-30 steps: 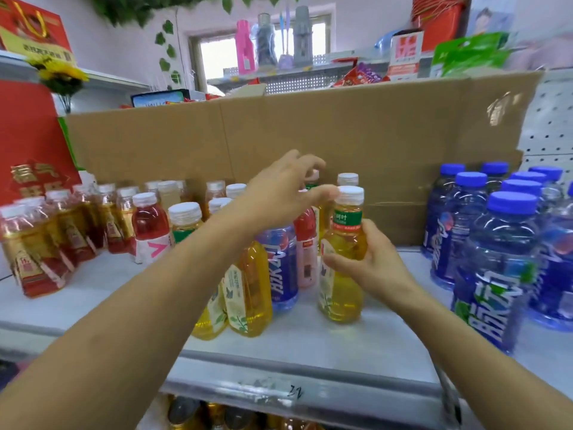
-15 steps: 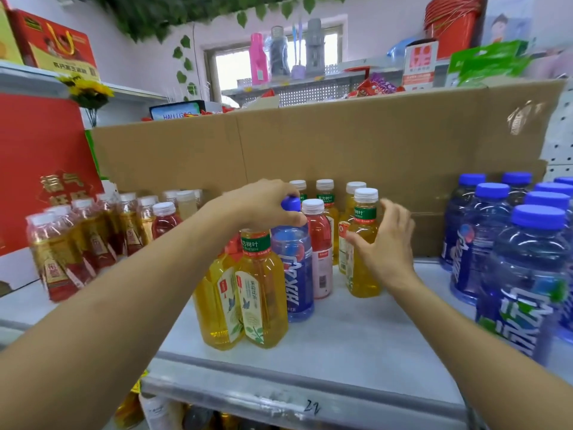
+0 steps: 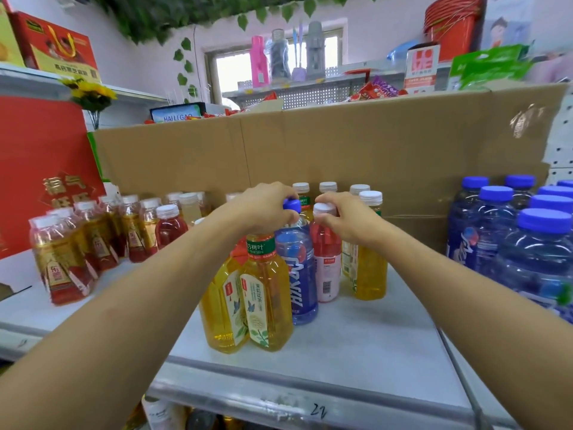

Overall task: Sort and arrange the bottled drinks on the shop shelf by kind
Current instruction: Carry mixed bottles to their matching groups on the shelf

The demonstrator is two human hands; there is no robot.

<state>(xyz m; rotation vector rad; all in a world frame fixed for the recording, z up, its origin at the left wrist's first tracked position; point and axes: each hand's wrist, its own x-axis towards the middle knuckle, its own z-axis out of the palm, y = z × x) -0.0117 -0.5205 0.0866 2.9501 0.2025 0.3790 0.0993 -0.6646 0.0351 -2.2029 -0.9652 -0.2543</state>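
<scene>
Sorting partway: middle cluster (image 3: 268, 293) looks mixed.
My left hand (image 3: 266, 206) grips the blue-capped blue plastic bottle (image 3: 299, 274); my right hand (image 3: 345, 218) pinches the white-capped pink plastic bottle (image 3: 325, 268).

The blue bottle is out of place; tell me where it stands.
Head view: the blue bottle stands midway along the shelf, tea bottles on its left, the pink bottle on its right, the left hand gripping its cap.

A small shop: bottled drinks (image 3: 297, 274) crowd a metal shelf (image 3: 341, 352), with snack packets (image 3: 376, 91) stacked behind.
</scene>
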